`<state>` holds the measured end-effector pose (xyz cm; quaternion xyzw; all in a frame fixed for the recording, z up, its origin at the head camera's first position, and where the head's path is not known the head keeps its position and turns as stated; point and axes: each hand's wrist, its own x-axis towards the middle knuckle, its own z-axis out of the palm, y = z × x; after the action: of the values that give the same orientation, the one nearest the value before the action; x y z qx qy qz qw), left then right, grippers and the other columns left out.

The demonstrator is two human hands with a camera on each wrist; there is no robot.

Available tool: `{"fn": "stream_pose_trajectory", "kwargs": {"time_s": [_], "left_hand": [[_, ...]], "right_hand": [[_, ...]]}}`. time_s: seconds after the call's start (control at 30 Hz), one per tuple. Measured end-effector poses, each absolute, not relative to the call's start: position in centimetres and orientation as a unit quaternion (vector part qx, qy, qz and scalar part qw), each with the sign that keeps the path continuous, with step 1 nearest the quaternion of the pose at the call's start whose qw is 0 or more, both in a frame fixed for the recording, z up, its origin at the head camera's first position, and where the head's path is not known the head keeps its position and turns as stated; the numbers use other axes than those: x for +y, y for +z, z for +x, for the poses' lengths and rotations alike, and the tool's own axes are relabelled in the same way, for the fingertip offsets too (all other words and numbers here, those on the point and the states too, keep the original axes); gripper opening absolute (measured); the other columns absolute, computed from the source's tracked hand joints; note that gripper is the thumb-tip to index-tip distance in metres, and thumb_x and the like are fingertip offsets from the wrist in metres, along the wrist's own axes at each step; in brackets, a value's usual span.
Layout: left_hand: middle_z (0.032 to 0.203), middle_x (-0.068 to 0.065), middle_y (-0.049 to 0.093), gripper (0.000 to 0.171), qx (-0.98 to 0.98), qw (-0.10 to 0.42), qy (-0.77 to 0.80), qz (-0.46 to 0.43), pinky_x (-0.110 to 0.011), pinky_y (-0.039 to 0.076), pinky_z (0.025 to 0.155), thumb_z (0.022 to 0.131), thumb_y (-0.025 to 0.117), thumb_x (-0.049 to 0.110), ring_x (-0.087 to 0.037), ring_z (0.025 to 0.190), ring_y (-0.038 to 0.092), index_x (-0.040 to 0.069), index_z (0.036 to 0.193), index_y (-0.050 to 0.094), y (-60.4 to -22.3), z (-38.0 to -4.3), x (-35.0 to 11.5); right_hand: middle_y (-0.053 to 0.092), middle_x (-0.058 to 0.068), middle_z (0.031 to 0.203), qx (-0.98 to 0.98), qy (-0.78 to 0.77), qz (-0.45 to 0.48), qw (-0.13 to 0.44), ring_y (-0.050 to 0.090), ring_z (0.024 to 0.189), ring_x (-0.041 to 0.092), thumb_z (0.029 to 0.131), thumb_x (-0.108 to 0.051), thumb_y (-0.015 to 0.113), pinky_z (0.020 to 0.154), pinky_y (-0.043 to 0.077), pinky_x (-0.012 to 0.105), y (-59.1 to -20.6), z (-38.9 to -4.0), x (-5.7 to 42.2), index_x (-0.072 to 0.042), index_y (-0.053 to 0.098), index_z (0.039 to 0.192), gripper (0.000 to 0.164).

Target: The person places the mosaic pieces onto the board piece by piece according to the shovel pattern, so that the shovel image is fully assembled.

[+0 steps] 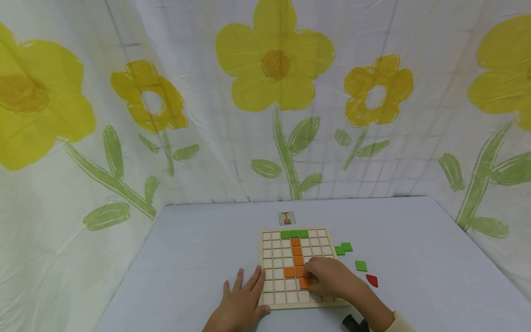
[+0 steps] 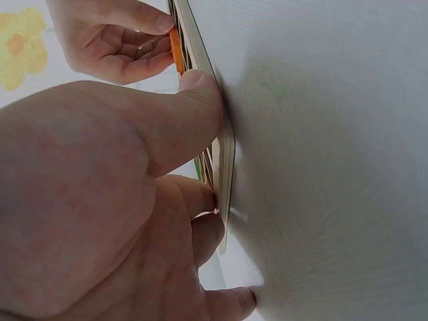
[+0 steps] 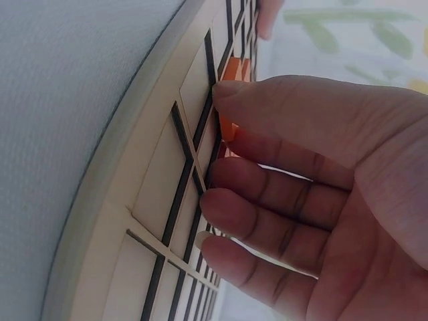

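Observation:
A wooden grid board (image 1: 307, 305) lies on the white table, with green square tiles (image 1: 294, 234) in its top row and a column of orange square tiles (image 1: 297, 251) below them. My right hand (image 1: 332, 279) is over the lower right half and pinches an orange tile (image 1: 304, 283) between thumb and forefinger, low in the column. In the right wrist view that tile (image 3: 227, 127) shows partly behind the thumb. Fingers spread, my left hand (image 1: 240, 302) rests at the board's left edge, its thumb touching the near left corner; the left wrist view shows the thumb (image 2: 200, 93) on the rim.
Right of the board lie loose green tiles (image 1: 361, 266) and a red curved piece (image 1: 372, 280). A small pattern card (image 1: 286, 218) sits beyond the board's far edge. Near the right forearm is a black object (image 1: 351, 323), partly hidden. A flowered curtain (image 1: 232, 152) hangs behind the table.

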<state>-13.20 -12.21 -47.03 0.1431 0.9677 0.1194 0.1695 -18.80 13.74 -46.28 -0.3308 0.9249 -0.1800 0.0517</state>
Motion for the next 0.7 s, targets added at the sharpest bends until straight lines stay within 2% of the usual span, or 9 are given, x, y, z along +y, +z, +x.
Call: {"fn": "stream_pose_trajectory", "kwargs": {"time_s": [0.37, 0.7], "left_hand": [[0.164, -0.007, 0.025, 0.086, 0.967, 0.166, 0.123, 0.149, -0.081, 0.019, 0.100, 0.091, 0.065, 0.054, -0.053, 0.144, 0.018, 0.012, 0.158, 0.032, -46.99, -13.16, -12.28], [0.164, -0.006, 0.026, 0.088, 0.968, 0.168, 0.125, 0.141, -0.082, 0.018, 0.099, 0.088, 0.068, 0.054, -0.053, 0.145, 0.018, 0.012, 0.158, 0.033, -47.10, -13.20, -12.24]], "right_hand": [[0.053, -0.014, 0.076, 0.923, -0.190, -0.330, 0.053, 0.044, 0.065, 0.005, 0.080, -0.015, 0.083, 0.060, 0.043, 0.024, -46.52, -18.91, 13.63, -0.018, 0.067, 0.083, 0.017], [0.048, -0.013, 0.072, 0.922, -0.193, -0.332, 0.046, 0.042, 0.064, 0.005, 0.079, -0.016, 0.083, 0.056, 0.038, 0.024, -46.36, -18.90, 13.47, -0.018, 0.066, 0.083, 0.018]]}}
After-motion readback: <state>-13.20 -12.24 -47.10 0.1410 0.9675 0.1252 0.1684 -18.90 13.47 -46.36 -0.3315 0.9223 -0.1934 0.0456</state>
